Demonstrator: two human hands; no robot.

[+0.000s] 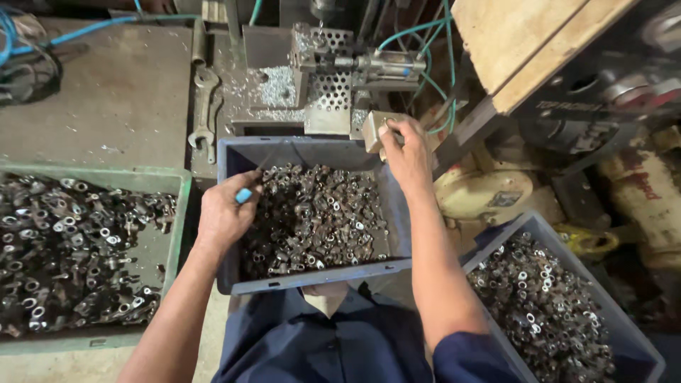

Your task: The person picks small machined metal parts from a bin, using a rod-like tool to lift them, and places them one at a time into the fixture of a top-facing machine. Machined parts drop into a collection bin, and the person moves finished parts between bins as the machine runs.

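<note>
Left hand (pixel 225 215) rests over the metal parts (pixel 319 213) in the blue bin (pixel 312 276).

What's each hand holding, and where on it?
Left hand: thin tool, gripped at its blue handle end, shaft pointing up over the middle bin. Right hand: fingers on a small metal block at the machine, pressing its right side; a full grip cannot be told.

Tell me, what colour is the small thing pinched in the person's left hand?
Light blue: the small tool handle in the left hand, clearest in the head view.
</note>
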